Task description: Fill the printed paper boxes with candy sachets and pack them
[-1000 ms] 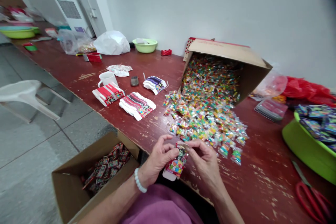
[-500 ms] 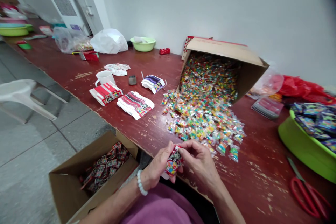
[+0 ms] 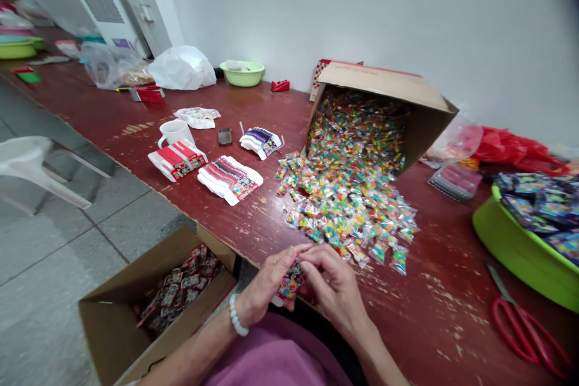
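Note:
My left hand (image 3: pixel 266 282) and my right hand (image 3: pixel 332 286) are both closed on a small red printed packet (image 3: pixel 289 285) at the near edge of the red-brown table (image 3: pixel 136 126). The right hand's fingers pinch the packet's top while the left hand grips its side. Just beyond my hands lies a heap of small clear bags of coloured pieces (image 3: pixel 348 205), spilling from a cardboard box tipped on its side (image 3: pixel 389 87). An open cardboard box (image 3: pixel 113 325) with red packets inside stands on the floor to my left.
Stacks of flat printed packets (image 3: pixel 228 178) (image 3: pixel 177 158) (image 3: pixel 260 142), a white mug (image 3: pixel 173 131) and a phone (image 3: pixel 224 136) lie at mid-table. A green basin of dark packets (image 3: pixel 520 247) and red scissors (image 3: pixel 525 325) are at right. A white plastic chair (image 3: pixel 31 163) stands at left.
Both hands have drawn the packet lower and closer to me, and the fingers have closed tighter over it, hiding more of it. The view has shifted slightly.

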`<state>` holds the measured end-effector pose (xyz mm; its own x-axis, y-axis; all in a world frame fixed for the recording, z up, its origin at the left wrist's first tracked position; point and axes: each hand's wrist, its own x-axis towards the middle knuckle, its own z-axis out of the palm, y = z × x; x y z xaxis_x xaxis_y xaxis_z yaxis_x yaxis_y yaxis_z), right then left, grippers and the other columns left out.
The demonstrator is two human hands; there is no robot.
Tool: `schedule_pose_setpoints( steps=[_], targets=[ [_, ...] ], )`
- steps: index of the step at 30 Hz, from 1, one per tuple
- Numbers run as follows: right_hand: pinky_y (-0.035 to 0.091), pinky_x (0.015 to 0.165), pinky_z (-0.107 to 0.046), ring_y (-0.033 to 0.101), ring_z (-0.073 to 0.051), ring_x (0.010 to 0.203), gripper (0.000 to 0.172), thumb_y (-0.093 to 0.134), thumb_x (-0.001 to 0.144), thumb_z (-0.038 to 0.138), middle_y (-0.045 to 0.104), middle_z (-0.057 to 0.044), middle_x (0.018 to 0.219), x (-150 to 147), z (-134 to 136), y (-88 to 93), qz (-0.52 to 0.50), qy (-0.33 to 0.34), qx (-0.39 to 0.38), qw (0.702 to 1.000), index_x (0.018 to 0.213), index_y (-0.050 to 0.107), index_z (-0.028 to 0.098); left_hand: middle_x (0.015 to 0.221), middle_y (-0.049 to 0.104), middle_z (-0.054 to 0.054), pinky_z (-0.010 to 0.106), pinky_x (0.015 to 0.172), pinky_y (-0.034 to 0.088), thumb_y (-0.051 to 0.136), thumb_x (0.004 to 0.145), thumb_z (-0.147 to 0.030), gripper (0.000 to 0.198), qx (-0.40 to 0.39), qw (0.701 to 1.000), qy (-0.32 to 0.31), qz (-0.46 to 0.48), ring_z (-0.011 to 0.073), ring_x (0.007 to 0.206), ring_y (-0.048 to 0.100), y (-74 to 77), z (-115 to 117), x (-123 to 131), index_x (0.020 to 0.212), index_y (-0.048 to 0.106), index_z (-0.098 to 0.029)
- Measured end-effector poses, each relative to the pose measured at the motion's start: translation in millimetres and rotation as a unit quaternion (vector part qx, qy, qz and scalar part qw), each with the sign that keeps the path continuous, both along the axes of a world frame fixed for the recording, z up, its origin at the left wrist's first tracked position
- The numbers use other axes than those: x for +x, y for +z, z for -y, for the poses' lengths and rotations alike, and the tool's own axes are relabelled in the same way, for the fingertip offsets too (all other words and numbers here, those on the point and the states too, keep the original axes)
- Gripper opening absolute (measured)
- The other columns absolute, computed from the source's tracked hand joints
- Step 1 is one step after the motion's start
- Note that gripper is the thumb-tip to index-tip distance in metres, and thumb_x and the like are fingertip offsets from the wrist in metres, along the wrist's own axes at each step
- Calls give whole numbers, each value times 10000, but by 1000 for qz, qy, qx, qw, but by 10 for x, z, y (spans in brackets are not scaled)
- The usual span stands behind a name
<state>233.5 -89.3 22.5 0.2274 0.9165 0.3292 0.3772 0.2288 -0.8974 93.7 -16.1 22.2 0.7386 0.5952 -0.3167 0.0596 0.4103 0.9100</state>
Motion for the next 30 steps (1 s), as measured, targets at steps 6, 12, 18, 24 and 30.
schedule_pose_setpoints(
  steps=[6, 12, 18, 24, 30],
  targets=[
    [490, 836, -349, 605, -204, 930, 164, 519, 954, 182, 655, -65, 945, -89, -16, -184, 94, -63, 35, 993, 997, 667, 235, 1020, 665, 69, 223, 519, 463, 509, 900, -591, 546, -56, 998, 2, 16, 116, 609, 602, -86, 62, 35, 1334, 539, -262],
    [481, 835, -399, 600, -243, 906, 260, 515, 955, 395, 657, -95, 1001, 659, 103, -400, 168, -235, -81, 954, 1064, 646, 199, 925, 640, 31, 207, 628, 469, 689, 838, -417, 359, -64, 997, 34, 32, 98, 693, 586, -62, -155, 19, 1106, 603, -194],
    [455, 814, -432, 561, -305, 935, 309, 492, 920, 434, 628, -143, 962, 1020, 346, -736, 349, -312, -175, 866, 1000, 652, 182, 764, 581, -44, 240, 618, 497, 798, 666, -242, 428, 27, 992, 122, -25, 115, 647, 559, -81, -410, -47, 1023, 566, -195],
    [447, 707, -362, 588, -242, 745, 324, 610, 842, 522, 655, -63, 817, 1053, 368, -692, 158, -311, -204, 915, 872, 646, 201, 841, 668, 9, 214, 574, 476, 791, 656, -259, 409, 140, 977, 52, -151, 148, 688, 611, 10, -674, -247, 1031, 661, -162],
    [462, 697, -295, 603, -197, 768, 413, 730, 773, 519, 693, -37, 906, 891, 411, -400, -177, -293, -127, 931, 1013, 657, 192, 766, 608, -28, 212, 473, 493, 839, 652, -334, 440, 25, 990, 103, -93, 123, 597, 600, 22, -691, -301, 924, 525, -188]
  ],
)
